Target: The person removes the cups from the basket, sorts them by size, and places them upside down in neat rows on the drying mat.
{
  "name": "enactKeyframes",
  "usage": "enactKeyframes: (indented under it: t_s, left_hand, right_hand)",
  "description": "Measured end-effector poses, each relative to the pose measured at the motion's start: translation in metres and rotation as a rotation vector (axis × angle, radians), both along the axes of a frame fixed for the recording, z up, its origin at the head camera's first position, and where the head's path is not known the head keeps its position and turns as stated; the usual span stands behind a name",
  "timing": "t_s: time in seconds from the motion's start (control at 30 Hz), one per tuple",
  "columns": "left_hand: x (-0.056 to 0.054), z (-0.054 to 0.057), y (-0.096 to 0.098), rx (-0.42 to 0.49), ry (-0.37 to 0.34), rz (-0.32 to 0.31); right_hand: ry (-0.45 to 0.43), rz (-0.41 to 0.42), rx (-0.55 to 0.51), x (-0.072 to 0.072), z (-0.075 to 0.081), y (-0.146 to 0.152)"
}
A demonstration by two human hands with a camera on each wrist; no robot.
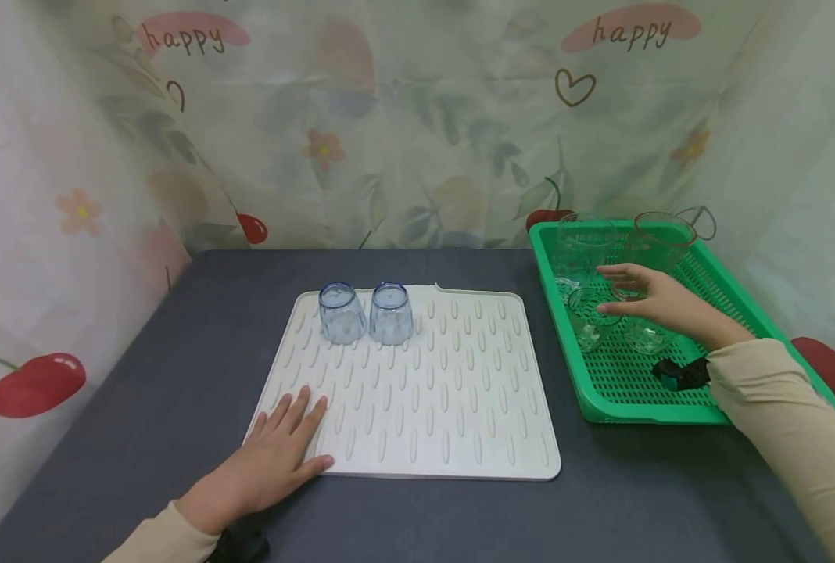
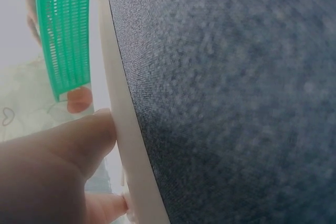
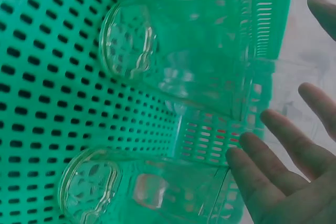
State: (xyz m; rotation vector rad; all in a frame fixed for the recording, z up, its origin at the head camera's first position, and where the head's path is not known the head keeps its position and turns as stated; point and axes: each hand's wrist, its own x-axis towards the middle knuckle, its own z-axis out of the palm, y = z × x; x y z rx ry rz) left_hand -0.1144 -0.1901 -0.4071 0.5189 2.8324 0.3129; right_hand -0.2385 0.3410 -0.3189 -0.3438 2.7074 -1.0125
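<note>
Inside the green basket [image 1: 653,414], clear glasses [image 1: 590,322] stand upright, long axes vertical, rims by the nearer right hand [image 1: 653,301]; its fingers are parted, rim contact unconfirmed. Farther off, the left hand [image 1: 273,450] lies spread on the white mat [image 1: 431,422].

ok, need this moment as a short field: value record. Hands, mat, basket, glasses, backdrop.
left hand: fingers spread, resting on the near-left part of the white mat
right hand: over the green basket, fingers apart, close to clear glasses; contact unclear
mat: on the dark table, raised oval ridges
blue-tinted glasses: two, side by side, far-left part of mat
basket: slotted, right of mat, several clear glasses inside; exact count unclear
backdrop: patterned curtain behind table
</note>
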Motion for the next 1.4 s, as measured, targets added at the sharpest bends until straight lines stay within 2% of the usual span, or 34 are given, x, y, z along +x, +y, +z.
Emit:
enactKeyframes:
  t_s: [0.5, 0.9, 1.17, 1.4]
  left_hand:
    - [0.000, -0.001, -0.001, 0.003, 0.015, -0.003]
    - [0.000, 0.001, 0.000, 0.003, -0.008, 0.005]
    - [0.000, 0.002, 0.000, 0.001, -0.016, 0.009]
    - [-0.001, 0.002, 0.000, -0.014, -0.017, 0.012]
  right_hand:
    - [-0.061, 0.074, 0.065, -0.008, -0.008, -0.005]
    - [-0.094, 0.095, 0.082, -0.012, -0.016, -0.009]
    - [-0.061, 0.092, 0.110, -0.010, -0.013, -0.011]
    - [-0.030, 0.055, 0.105, -0.007, -0.006, -0.010]
